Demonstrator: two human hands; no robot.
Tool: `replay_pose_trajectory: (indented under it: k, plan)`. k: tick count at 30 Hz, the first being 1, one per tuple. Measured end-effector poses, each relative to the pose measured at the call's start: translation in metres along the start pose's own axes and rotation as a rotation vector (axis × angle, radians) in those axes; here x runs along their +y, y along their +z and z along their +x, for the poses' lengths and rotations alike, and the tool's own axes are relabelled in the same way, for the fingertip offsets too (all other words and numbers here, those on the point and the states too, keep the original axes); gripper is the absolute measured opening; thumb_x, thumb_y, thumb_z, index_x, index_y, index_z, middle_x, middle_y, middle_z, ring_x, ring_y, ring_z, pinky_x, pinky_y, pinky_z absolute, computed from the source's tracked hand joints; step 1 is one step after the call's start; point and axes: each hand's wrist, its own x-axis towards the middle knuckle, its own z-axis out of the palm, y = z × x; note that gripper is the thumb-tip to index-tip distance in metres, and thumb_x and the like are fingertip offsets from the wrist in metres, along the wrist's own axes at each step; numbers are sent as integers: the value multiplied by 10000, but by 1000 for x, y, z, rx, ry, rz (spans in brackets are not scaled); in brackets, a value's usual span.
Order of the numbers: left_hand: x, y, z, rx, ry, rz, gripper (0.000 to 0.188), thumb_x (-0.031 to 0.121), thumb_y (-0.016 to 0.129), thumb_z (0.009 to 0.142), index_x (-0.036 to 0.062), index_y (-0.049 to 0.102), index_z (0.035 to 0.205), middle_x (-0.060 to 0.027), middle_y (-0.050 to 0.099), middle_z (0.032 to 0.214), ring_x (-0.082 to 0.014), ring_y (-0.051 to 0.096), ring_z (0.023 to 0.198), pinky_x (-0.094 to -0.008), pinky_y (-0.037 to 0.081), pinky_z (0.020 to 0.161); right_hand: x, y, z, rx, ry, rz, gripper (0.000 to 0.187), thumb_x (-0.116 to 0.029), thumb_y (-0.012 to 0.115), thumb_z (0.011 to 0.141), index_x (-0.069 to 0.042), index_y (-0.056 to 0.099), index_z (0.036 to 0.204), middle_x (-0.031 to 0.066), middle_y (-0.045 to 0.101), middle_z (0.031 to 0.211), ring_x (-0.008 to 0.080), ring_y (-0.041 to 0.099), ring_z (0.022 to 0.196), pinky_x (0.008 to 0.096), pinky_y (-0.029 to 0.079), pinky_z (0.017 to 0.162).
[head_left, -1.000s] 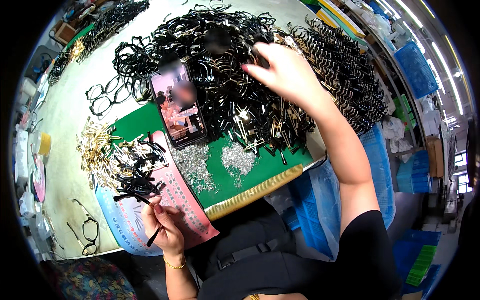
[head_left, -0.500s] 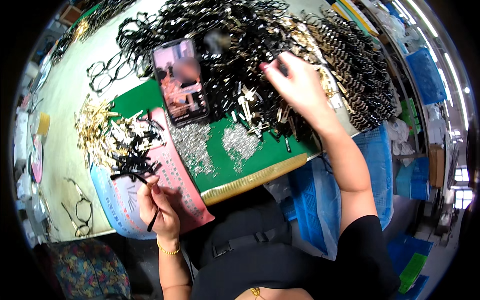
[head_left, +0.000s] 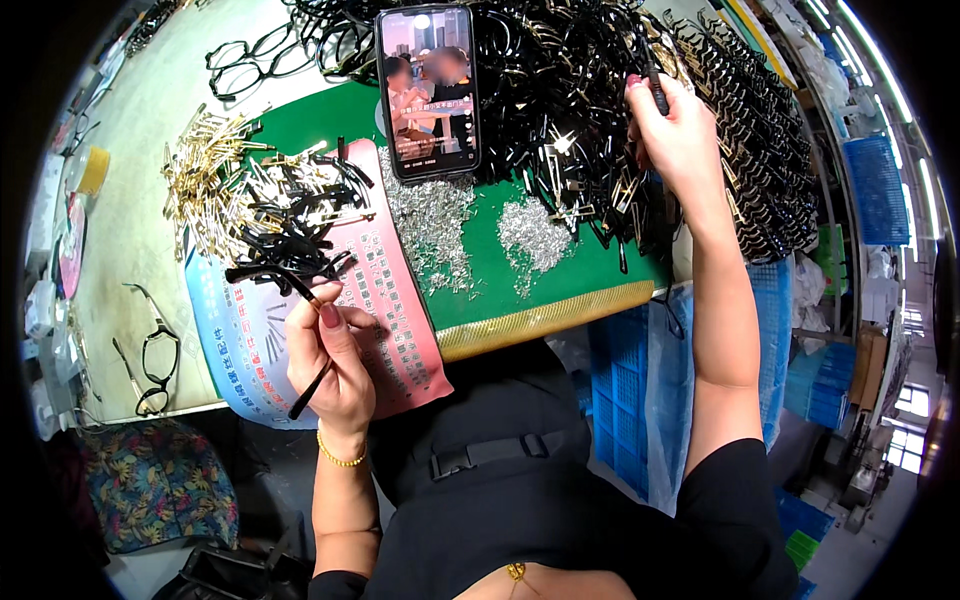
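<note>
Temple (head_left: 309, 393), black and slim, sits in the left hand (head_left: 335, 368), pinched between thumb and fingers over the sheet (head_left: 425, 368); whether one piece or two cross there, I cannot tell. That grip matches a second ago. Pink and blue, the sheet carries rows of small printed characters and larger ones on its blue part; I can make out no brand. Loose temples (head_left: 300, 230), gold and black, lie heaped on its far end and beyond. Silver bits (head_left: 535, 235) spread in two patches on the green mat (head_left: 600, 275). Next comes the phone (head_left: 430, 95), its screen showing a video with caption lines. The right hand (head_left: 685, 140) has shifted toward the right side of the heap (head_left: 545, 75) of black frames, thumb and fingertips nearly together around a dark piece (head_left: 657, 92); I cannot tell if it is gripped. With the hands well apart, I judge the present work lies in the heap. Farther right stand rows (head_left: 768, 150) of frames.
</note>
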Motion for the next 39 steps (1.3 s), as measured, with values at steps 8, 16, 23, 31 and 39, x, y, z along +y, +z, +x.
replay_pose_trajectory:
  k: [8,16,23,31,39]
  plan:
    - [6,-11,3,80,-109,-191,284,194,399,1114,14,509,1304,-98,684,875,-31,440,583,-179,347,534,-70,-40,-68,161,-126,41,236,-224,580,1040,-32,653,923,29,657,710,51,578,562,224,414,493]
    - [22,3,-6,-114,-130,-73,244,116,432,1098,-18,533,1276,-94,675,910,-133,645,781,-260,530,750,-93,21,-150,-1438,91,453,247,-252,586,1011,-10,611,1055,121,704,891,198,672,639,318,527,587]
    - [13,4,8,-314,-73,175,242,139,448,1106,-8,562,1261,-46,650,877,-87,598,762,-223,499,716,-65,-2,-152,-770,-496,-217,376,-105,617,911,-123,561,1283,134,526,936,306,659,744,401,546,596]
    - [5,3,11,-126,-74,-273,175,69,456,1084,-24,548,1200,-149,653,1130,-135,646,830,-276,530,788,-57,6,-148,-709,-474,-297,525,-88,629,880,-243,589,1379,139,533,927,292,664,713,401,550,545]
    - [18,-8,19,-24,-218,-221,246,113,492,1084,-39,558,1266,-117,635,1042,-109,632,675,-230,563,601,-56,7,-146,-696,-485,-266,496,-91,637,892,-245,604,1362,120,523,905,274,654,683,390,533,535]
